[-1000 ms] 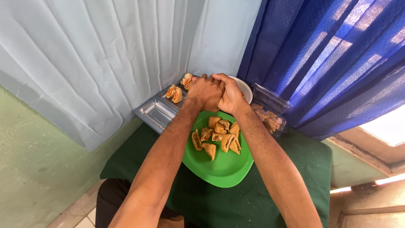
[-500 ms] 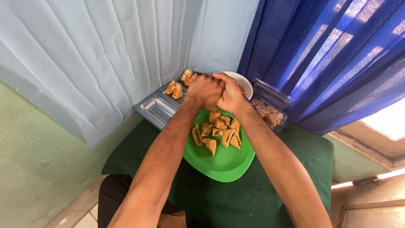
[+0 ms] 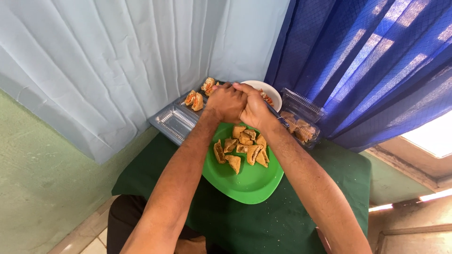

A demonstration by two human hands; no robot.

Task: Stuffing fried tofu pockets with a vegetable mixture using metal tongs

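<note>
Left hand (image 3: 225, 101) and right hand (image 3: 254, 107) are pressed together above the round green plastic plate (image 3: 249, 181) of fried golden-brown pastry pieces (image 3: 241, 149), fingers curled tight, whatever's pinched and its direction can't be told.

Clear tray (image 3: 175, 123) left, lidded container (image 3: 301, 123) right.

A bright green plate (image 3: 249, 181) of golden-brown pieces (image 3: 241, 149) sits on a dark green cloth (image 3: 320, 197), with a pale blue pleated curtain (image 3: 117, 56) upper left, a deep blue mesh-patterned curtain (image 3: 372, 61) upper right, and a white bowl (image 3: 268, 89) at centre top.
</note>
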